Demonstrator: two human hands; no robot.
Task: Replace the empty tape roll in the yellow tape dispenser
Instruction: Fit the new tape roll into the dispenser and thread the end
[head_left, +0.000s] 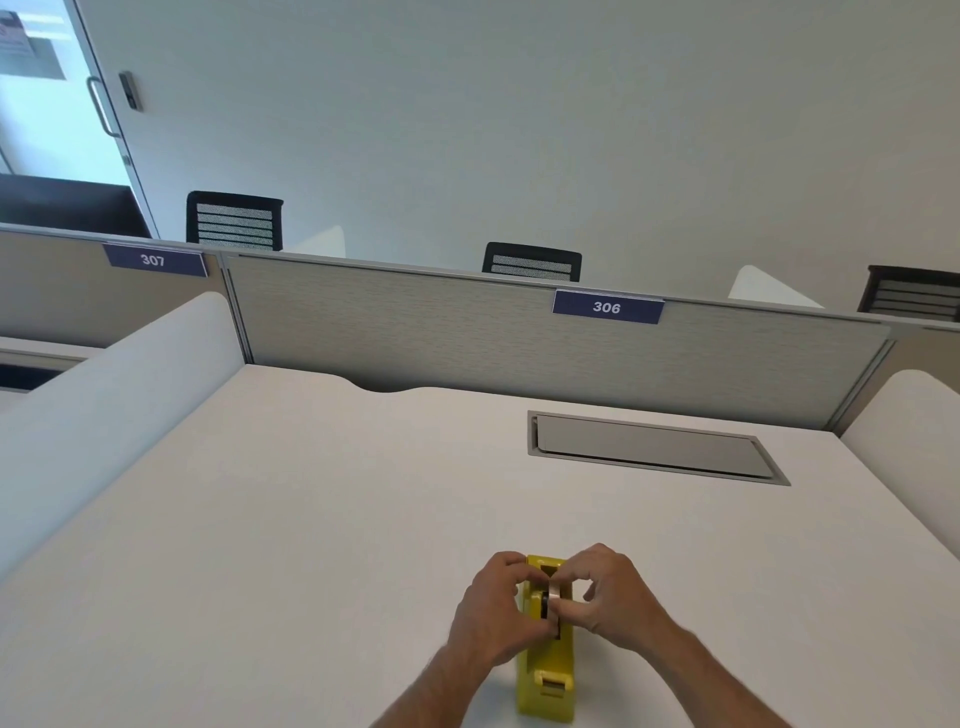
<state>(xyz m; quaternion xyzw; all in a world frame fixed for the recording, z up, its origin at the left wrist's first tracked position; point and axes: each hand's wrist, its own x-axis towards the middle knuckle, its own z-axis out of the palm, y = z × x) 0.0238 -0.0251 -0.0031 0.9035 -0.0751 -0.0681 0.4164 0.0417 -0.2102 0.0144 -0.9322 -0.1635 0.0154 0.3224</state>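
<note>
A yellow tape dispenser (546, 673) stands on the white desk (291, 519) near its front edge, cutter end toward me. A tape roll (554, 595) with a dark core sits upright in the dispenser's slot. My left hand (493, 608) grips the dispenser's left side, with fingers at the roll. My right hand (610, 597) pinches the roll from the right. Both hands hide most of the slot, so how deep the roll sits I cannot tell.
A grey cable hatch (649, 447) is set into the desk at the back right. A grey partition (467, 332) labelled 306 closes the far edge, with white side dividers (104, 395) left and right. Black chairs (531, 262) stand behind it.
</note>
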